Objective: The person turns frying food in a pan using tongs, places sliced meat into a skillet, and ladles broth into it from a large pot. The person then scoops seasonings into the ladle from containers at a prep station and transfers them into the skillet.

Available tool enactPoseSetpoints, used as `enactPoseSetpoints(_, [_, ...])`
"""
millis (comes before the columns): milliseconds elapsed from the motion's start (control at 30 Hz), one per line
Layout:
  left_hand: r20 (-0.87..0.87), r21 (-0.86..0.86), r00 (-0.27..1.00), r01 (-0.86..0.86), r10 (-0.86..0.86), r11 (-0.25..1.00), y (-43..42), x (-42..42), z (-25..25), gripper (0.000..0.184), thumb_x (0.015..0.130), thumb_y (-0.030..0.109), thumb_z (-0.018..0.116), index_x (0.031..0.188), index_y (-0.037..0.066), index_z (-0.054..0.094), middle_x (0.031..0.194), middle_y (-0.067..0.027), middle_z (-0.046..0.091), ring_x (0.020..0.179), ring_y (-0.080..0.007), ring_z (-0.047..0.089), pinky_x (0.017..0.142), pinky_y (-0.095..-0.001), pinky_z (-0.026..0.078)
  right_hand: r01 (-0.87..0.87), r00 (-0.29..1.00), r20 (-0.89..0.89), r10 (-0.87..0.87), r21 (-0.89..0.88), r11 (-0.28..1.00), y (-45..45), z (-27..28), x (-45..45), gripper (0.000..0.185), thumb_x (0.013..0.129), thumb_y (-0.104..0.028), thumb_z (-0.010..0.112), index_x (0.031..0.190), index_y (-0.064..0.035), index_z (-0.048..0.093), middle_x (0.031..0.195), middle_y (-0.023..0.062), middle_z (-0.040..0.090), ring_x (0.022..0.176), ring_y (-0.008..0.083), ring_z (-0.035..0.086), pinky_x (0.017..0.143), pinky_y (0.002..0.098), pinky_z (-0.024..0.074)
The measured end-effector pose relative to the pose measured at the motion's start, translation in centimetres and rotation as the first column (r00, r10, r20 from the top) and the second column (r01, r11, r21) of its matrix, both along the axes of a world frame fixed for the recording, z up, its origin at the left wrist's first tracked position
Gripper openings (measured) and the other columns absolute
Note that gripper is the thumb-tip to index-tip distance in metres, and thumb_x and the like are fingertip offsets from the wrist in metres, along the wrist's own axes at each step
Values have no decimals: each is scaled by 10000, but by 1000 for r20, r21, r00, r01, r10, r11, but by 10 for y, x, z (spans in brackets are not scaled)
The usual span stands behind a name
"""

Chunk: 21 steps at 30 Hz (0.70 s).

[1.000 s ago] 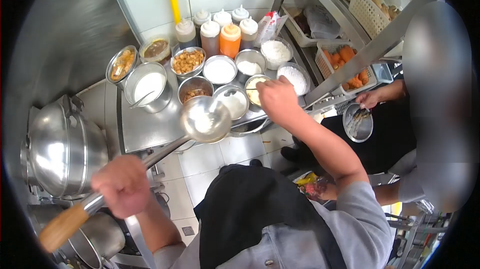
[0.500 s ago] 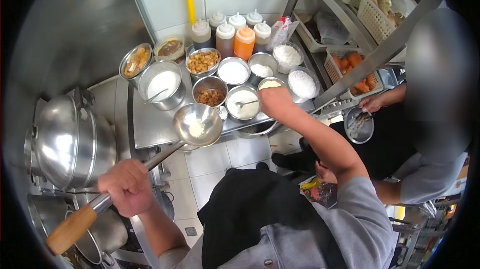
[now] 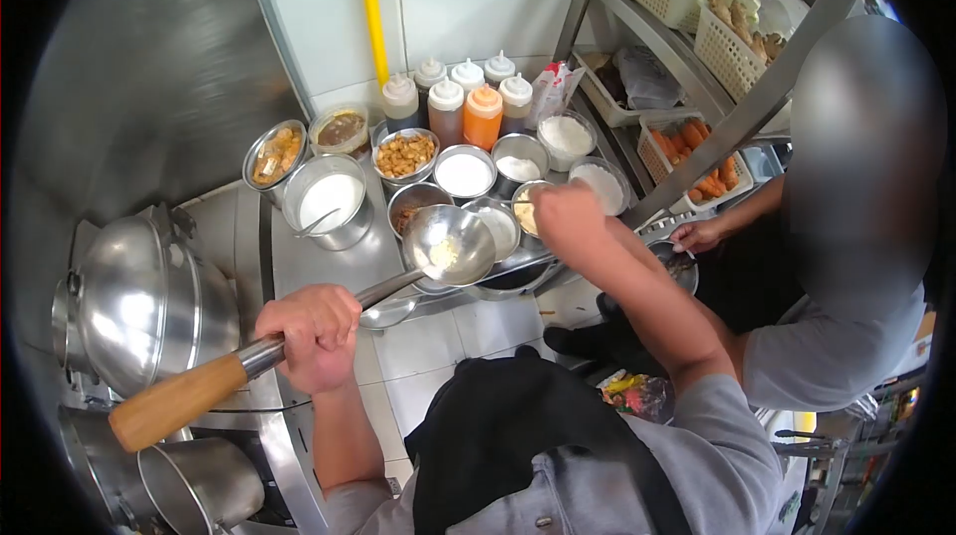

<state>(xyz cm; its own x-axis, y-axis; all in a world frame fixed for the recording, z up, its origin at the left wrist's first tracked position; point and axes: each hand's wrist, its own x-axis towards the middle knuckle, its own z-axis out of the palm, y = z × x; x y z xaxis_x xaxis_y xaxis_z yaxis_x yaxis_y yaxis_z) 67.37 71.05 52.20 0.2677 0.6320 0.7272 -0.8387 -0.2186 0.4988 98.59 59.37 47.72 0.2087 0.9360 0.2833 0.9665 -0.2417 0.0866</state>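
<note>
My left hand (image 3: 314,336) is wrapped round the metal shaft of a large ladle (image 3: 468,231), just above its wooden handle. A small heap of pale yellow bits (image 3: 444,254) lies in the ladle's bowl, which hangs over the front row of containers and partly hides a bowl of brown bits (image 3: 406,214) and a bowl of white powder (image 3: 504,226). My right hand (image 3: 573,221) is closed over the edge of a small bowl of pale yellow bits (image 3: 526,211). It pinches what looks like a thin spoon, mostly hidden by the fingers.
Several squeeze bottles (image 3: 484,119) stand behind the containers. A pot of white powder with a spoon (image 3: 332,198) is at the left. A domed metal pan (image 3: 149,301) sits further left. A co-worker (image 3: 836,326) stands close on the right, beside shelves with a basket of carrots (image 3: 712,161).
The ladle and my left hand have moved right, bringing the ladle's bowl nearer my right hand. My right hand has shifted slightly right and down. The co-worker's metal bowl has moved lower and left.
</note>
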Motion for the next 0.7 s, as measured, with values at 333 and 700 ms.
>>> enactPoseSetpoints(333, [-75, 67, 992, -96, 101, 993, 2, -38, 2, 474, 999, 256, 598, 621, 90, 366, 498, -4, 378, 409, -145, 354, 396, -290, 286, 67, 987, -120, -108, -306, 950, 15, -53, -11, 53, 750, -100, 671, 780, -87, 713, 766, 97, 732, 718, 280, 732, 638, 415, 557])
enactPoseSetpoints(700, [-47, 49, 994, -93, 96, 994, -21, -29, 14, 471, 980, 194, 567, 578, 100, 341, 486, -4, 349, 403, -138, 339, 413, -286, 306, 119, 992, -46, -119, -16, 993, -15, -18, -33, 82, 751, -79, 661, 825, -64, 696, 729, 127, 707, 697, 312, 716, 600, 443, 546])
